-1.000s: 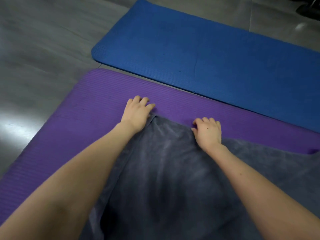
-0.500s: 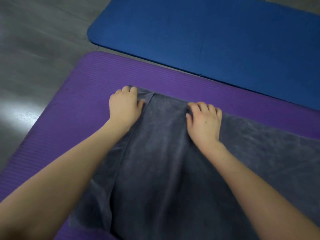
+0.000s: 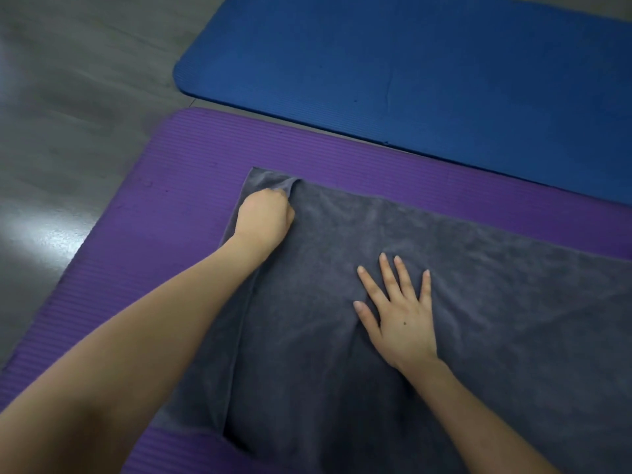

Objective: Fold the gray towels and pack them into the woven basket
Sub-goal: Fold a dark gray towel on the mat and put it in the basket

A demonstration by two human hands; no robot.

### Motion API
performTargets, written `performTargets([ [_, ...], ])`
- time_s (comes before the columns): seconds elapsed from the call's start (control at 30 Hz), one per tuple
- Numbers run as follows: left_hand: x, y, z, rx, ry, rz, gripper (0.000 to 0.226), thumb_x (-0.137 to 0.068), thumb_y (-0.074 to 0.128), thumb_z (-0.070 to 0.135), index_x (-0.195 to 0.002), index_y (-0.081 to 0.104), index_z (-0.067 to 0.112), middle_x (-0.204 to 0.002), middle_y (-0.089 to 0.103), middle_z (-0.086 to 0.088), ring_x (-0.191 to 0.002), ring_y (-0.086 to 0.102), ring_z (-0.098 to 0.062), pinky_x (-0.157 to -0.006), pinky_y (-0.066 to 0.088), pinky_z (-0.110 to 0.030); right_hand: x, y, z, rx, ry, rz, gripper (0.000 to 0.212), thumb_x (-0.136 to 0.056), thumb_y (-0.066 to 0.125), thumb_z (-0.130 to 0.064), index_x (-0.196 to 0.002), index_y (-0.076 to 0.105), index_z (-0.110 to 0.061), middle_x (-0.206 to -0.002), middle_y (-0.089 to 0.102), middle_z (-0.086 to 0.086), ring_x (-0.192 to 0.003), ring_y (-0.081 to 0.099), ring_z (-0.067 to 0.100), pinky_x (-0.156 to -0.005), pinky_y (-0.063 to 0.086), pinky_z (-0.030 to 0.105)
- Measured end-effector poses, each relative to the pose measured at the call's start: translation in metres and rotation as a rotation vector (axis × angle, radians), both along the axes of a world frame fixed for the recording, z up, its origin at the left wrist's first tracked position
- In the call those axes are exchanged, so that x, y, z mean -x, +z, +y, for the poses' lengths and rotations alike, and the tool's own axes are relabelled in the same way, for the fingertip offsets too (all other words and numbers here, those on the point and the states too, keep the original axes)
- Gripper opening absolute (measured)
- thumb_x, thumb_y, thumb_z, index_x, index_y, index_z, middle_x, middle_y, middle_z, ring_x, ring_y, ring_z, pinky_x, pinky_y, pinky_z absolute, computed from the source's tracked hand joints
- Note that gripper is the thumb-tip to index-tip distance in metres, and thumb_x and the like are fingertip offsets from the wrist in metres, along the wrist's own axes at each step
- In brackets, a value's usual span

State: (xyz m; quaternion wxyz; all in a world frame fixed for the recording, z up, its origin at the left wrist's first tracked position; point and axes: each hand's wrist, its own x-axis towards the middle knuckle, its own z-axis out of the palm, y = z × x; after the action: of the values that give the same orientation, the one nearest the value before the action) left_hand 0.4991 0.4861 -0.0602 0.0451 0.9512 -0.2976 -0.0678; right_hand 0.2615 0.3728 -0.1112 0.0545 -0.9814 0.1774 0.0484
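Two mats cover the gray floor [image 3: 68, 131]: a blue mat [image 3: 410, 63] lies just beyond the purple mat [image 3: 171, 200], their long edges nearly touching. On the purple mat lies the gray towel [image 3: 478, 302], spread flat inside the mat's far-left corner. The left hand [image 3: 265, 217] has its grip clenched on a bunched fold near the towel's far-left corner. The right hand [image 3: 400, 313] rests released, fingers spread, on the towel's middle.

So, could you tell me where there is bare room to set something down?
The blue mat beyond the purple mat shows bare. Purple strips lie free left of the towel, toward the floor, and along its far edge. The towel is crowded: the left hand grips near its corner, the right hand lies flat.
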Motion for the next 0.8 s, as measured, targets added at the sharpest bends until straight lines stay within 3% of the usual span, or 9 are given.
performTargets([
  [0.13, 0.014, -0.006, 0.010, 0.076, 0.049, 0.031, 0.030, -0.097, 0.040, 0.024, -0.103, 0.057, 0.000, -0.100, 0.058, -0.018, -0.075, 0.053, -0.028, -0.059, 0.031, -0.035, -0.001, 0.000, -0.001, -0.013, -0.003, -0.011, 0.057, -0.097, 0.009, -0.058, -0.146, 0.025, -0.033, -0.155, 0.026, 0.005, -0.145, 0.016, 0.025, -0.112, 0.009, 0.061],
  [0.2, 0.030, -0.009, 0.026, 0.172, 0.050, -0.037, 0.030, -0.096, 0.041, 0.025, -0.095, 0.059, 0.001, -0.094, 0.056, -0.016, -0.073, 0.045, -0.024, -0.061, 0.033, -0.034, -0.001, 0.000, -0.001, -0.020, -0.010, -0.013, 0.058, -0.097, 0.008, -0.059, -0.146, 0.025, -0.033, -0.155, 0.026, 0.005, -0.145, 0.017, 0.025, -0.112, 0.009, 0.061],
  [0.27, 0.050, -0.012, 0.048, 0.267, 0.023, -0.127, 0.033, -0.094, 0.039, 0.024, -0.091, 0.063, 0.001, -0.088, 0.058, -0.016, -0.074, 0.050, -0.029, -0.066, 0.043, -0.039, -0.001, 0.000, 0.000, -0.019, -0.016, -0.006, 0.058, -0.096, 0.006, -0.059, -0.146, 0.023, -0.033, -0.154, 0.027, 0.005, -0.144, 0.017, 0.025, -0.112, 0.008, 0.060],
  [0.37, 0.087, -0.025, 0.093, 0.277, 0.077, -0.153, 0.043, -0.093, 0.035, 0.026, -0.113, 0.062, 0.000, -0.110, 0.062, -0.018, -0.100, 0.057, -0.037, -0.088, 0.047, -0.045, 0.000, 0.001, 0.000, -0.015, -0.028, -0.007, 0.059, -0.096, 0.003, -0.059, -0.146, 0.018, -0.032, -0.154, 0.028, 0.007, -0.144, 0.020, 0.026, -0.112, 0.009, 0.061],
  [0.47, 0.128, -0.037, 0.131, 0.207, 0.085, -0.095, 0.053, -0.095, 0.031, 0.031, -0.134, 0.046, -0.003, -0.138, 0.047, -0.021, -0.129, 0.041, -0.040, -0.110, 0.031, -0.047, 0.006, 0.008, 0.010, -0.018, -0.061, -0.046, 0.059, -0.096, 0.005, -0.058, -0.147, 0.017, -0.031, -0.153, 0.029, 0.009, -0.143, 0.023, 0.028, -0.112, 0.007, 0.061],
  [0.57, 0.155, -0.041, 0.155, 0.136, 0.076, -0.066, 0.062, -0.094, 0.032, 0.037, -0.140, 0.035, -0.004, -0.146, 0.036, -0.021, -0.137, 0.030, -0.039, -0.116, 0.015, -0.043, 0.025, 0.019, 0.030, -0.023, -0.056, -0.093, 0.059, -0.097, 0.013, -0.056, -0.147, 0.024, -0.027, -0.151, 0.032, 0.011, -0.142, 0.025, 0.029, -0.112, 0.007, 0.060],
  [0.67, 0.171, -0.035, 0.165, 0.081, 0.094, -0.133, 0.055, -0.088, 0.041, 0.036, -0.124, 0.053, -0.004, -0.135, 0.047, -0.028, -0.126, 0.042, -0.044, -0.110, 0.022, -0.046, 0.057, 0.028, 0.052, -0.028, -0.007, -0.085, 0.060, -0.097, 0.018, -0.054, -0.142, 0.040, -0.021, -0.148, 0.037, 0.012, -0.140, 0.030, 0.029, -0.112, 0.013, 0.060],
  [0.73, 0.179, -0.025, 0.167, 0.051, 0.127, -0.171, 0.039, -0.083, 0.044, 0.033, -0.095, 0.064, 0.001, -0.106, 0.059, -0.023, -0.096, 0.055, -0.041, -0.086, 0.039, -0.049, 0.081, 0.030, 0.065, -0.055, 0.054, -0.066, 0.061, -0.098, 0.015, -0.055, -0.139, 0.045, -0.020, -0.147, 0.040, 0.011, -0.138, 0.033, 0.028, -0.111, 0.017, 0.059],
  [0.8, 0.185, -0.016, 0.167, 0.038, 0.157, -0.161, 0.028, -0.080, 0.046, 0.028, -0.074, 0.058, 0.004, -0.078, 0.055, -0.017, -0.069, 0.053, -0.033, -0.062, 0.041, -0.042, 0.100, 0.029, 0.074, -0.085, 0.127, -0.026, 0.059, -0.098, 0.016, -0.055, -0.139, 0.045, -0.023, -0.147, 0.040, 0.010, -0.138, 0.033, 0.027, -0.111, 0.018, 0.058],
])
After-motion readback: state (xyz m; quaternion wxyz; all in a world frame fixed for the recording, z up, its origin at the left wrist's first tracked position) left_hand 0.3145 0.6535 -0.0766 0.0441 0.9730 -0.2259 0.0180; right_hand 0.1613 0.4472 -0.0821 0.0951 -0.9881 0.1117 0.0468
